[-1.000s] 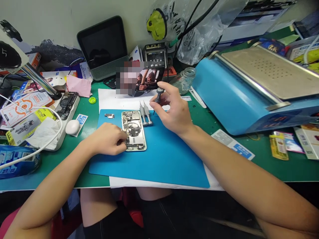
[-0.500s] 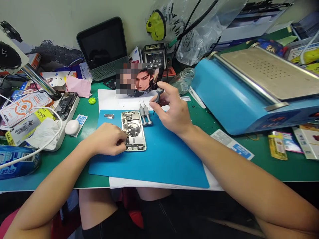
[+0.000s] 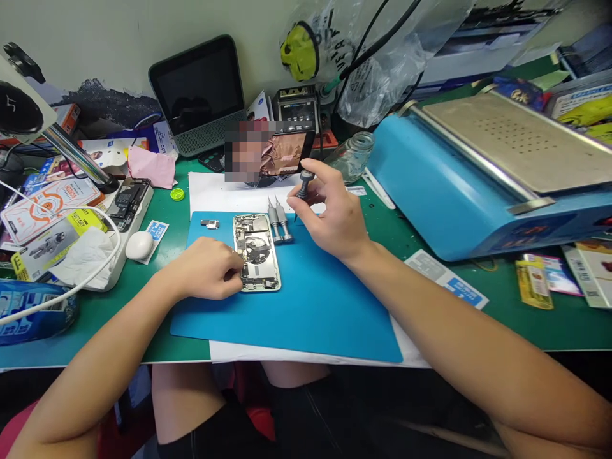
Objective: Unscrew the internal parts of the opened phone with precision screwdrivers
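An opened smartphone [image 3: 268,268] lies on a blue mat [image 3: 306,312], its inner parts and a round coil showing. My left hand [image 3: 210,268] is closed at the phone's left edge, fingers curled against it; the fingertips are partly hidden. Just right of and above the phone, my right hand [image 3: 335,213] pinches a small dark screwdriver [image 3: 305,183], held upright with its tip down over the mat. Two grey screwdrivers [image 3: 279,220] lie side by side along the phone's upper right edge. A small metal phone part [image 3: 210,224] rests near the mat's upper left corner.
Right of the mat stands a blue machine [image 3: 421,185] with a perforated metal plate. A glass jar [image 3: 354,156] and a propped video screen [image 3: 287,153] are behind my right hand. Boxes, a white earbud case [image 3: 139,245] and a white cable [image 3: 117,236] crowd the left.
Both hands, the screwdriver and the opened phone stay practically still. The picture on the propped screen has changed.
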Tool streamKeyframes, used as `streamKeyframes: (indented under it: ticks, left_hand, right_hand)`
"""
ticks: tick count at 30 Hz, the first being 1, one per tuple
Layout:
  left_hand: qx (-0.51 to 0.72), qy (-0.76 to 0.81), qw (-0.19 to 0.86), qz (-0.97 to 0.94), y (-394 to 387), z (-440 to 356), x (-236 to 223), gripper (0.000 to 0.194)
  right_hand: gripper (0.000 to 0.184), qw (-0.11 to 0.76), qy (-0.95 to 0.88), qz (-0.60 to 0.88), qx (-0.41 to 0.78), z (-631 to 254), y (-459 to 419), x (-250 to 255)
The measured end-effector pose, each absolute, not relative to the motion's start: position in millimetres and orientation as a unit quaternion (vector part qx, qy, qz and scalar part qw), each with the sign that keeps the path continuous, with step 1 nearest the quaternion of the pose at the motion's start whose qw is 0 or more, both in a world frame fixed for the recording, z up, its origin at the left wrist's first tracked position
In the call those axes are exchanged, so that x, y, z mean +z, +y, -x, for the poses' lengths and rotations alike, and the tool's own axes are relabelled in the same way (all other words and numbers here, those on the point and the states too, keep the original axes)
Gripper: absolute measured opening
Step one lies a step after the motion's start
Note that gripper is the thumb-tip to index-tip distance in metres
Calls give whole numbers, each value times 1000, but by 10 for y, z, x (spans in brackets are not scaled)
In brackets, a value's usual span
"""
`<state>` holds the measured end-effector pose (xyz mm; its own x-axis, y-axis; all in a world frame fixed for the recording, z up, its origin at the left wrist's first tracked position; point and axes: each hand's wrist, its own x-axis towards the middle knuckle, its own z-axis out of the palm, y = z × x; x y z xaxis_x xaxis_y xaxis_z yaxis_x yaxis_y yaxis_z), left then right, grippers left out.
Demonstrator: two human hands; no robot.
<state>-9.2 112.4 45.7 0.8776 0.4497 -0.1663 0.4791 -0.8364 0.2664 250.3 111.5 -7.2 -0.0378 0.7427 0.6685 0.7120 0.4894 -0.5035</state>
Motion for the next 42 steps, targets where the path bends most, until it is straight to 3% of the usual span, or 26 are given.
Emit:
streamKeyframes:
  ticks: [42]
  left_hand:
    - [-50, 245, 147, -957, 1130, 95, 451, 20]
  right_hand:
    - [52, 479, -719, 503, -6, -2497, 1120, -66]
